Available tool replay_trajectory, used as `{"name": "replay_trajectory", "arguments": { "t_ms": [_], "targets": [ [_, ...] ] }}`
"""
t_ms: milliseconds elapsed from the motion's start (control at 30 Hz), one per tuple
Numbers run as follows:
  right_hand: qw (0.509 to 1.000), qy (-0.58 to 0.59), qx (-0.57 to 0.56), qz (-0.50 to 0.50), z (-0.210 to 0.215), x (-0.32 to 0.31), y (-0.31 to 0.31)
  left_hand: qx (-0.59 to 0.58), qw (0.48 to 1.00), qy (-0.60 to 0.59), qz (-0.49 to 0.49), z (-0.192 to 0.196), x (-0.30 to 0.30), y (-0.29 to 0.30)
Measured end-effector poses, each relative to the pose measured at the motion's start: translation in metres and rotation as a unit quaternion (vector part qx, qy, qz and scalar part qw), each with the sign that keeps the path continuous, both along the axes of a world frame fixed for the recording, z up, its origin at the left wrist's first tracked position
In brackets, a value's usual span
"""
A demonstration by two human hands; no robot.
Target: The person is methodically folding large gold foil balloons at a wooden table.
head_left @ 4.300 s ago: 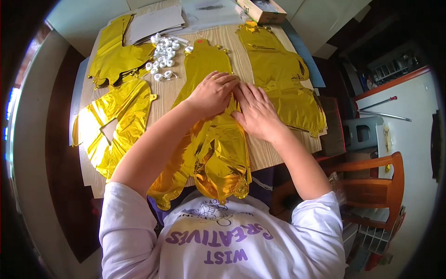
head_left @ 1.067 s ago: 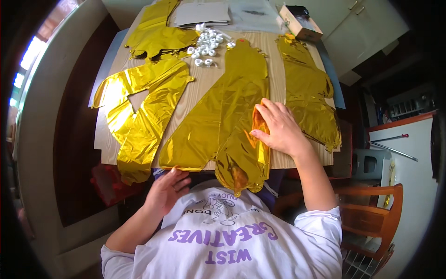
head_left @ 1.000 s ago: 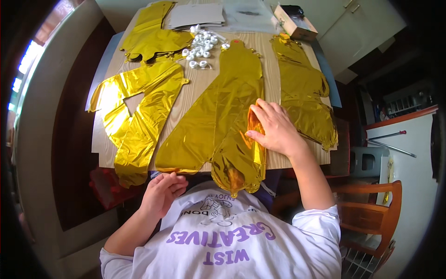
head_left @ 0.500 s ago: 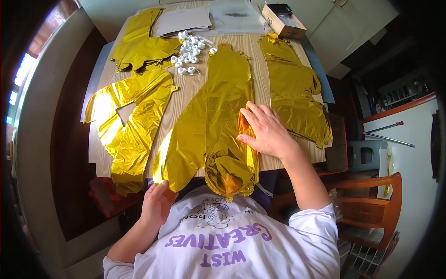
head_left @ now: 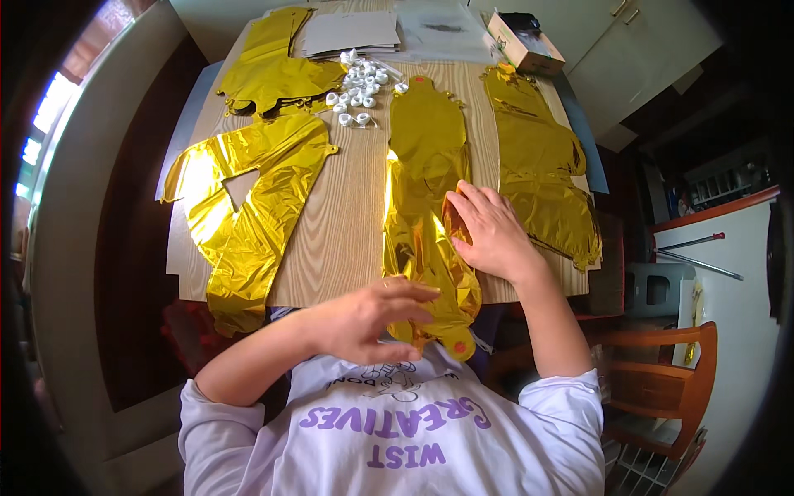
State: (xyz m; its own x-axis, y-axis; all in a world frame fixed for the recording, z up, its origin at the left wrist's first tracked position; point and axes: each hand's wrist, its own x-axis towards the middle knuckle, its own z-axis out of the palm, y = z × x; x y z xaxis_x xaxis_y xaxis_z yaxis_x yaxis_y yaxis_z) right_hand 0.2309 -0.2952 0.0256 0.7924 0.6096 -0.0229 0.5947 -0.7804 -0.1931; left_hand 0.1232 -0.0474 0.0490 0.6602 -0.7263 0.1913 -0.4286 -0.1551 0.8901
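Note:
A flat gold foil balloon (head_left: 428, 132) lies lengthwise in front of me, folded into a narrow strip. Its near end, with a red-marked round tab, hangs past the table's near edge. My right hand (head_left: 496, 231) rests on the strip's right side, fingers stretched out along a raised orange-tinted fold. Over the strip's lower left part hovers my left hand (head_left: 376, 318), its fingers apart and slightly blurred; nothing shows in its grasp. To the left, another gold foil balloon (head_left: 289, 190) with a cut-out opening lies spread, overhanging the near edge.
More gold foil balloons lie at the far left (head_left: 277, 78) and on the right (head_left: 538, 132) of the wooden table (head_left: 347, 231). Several small white ribbon rolls (head_left: 364, 78) cluster behind. Grey sheets (head_left: 351, 31), clear plastic (head_left: 442, 29) and a box (head_left: 525, 45) line the far side.
My left hand has brought the balloon's lower left flap over to the right and let go of it, narrowing the balloon. My right hand stays on the right side. The view has shifted slightly.

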Motion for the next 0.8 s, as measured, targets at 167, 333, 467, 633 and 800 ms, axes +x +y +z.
{"name": "replay_trajectory", "arguments": {
  "t_ms": [167,333,467,633,800],
  "targets": [
    [1.000,-0.008,0.030,0.003,-0.004,0.001,-0.004,0.118,0.963,-0.184,0.157,-0.013,0.053,0.029],
    [0.999,-0.021,0.035,0.012,-0.005,0.004,-0.005,0.250,0.912,-0.285,0.160,-0.043,0.080,0.025],
    [0.993,-0.079,0.083,0.019,-0.006,0.001,-0.005,0.263,0.911,-0.275,0.161,-0.044,0.080,0.026],
    [0.961,-0.110,0.219,0.131,0.016,-0.042,0.029,0.247,0.909,-0.285,0.176,-0.051,0.080,0.029],
    [0.976,-0.057,0.146,0.149,-0.007,-0.076,0.064,0.223,0.922,-0.252,0.194,-0.045,0.081,0.030]
  ]
}}
